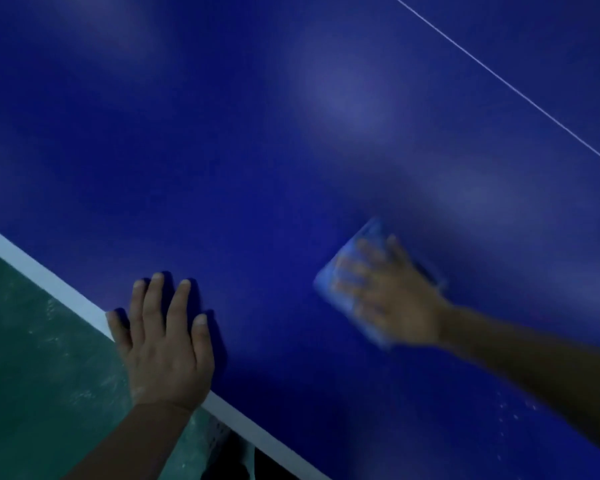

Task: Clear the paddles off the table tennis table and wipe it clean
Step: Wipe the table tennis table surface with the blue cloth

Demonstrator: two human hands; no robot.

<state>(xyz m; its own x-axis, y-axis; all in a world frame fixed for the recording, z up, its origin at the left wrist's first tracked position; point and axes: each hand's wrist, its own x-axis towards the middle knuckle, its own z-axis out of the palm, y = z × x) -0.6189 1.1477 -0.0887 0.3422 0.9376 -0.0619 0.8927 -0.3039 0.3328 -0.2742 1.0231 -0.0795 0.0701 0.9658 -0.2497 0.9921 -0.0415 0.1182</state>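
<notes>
Blue cloth (352, 268) blurred | under right hand (392, 292) | on table (257, 133)

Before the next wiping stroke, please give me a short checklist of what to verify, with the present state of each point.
1. Cloth lies under the right hand, flat on the table: ok.
2. Left hand rests flat near the white edge line, apart from the cloth: ok.
3. Paddles gone from the visible part of the table: ok; the rest is out of view.
4. Pale specks under the right forearm are wiped: not ok.
5. Grip on the cloth is firm: cannot tell, the hand is blurred.
</notes>
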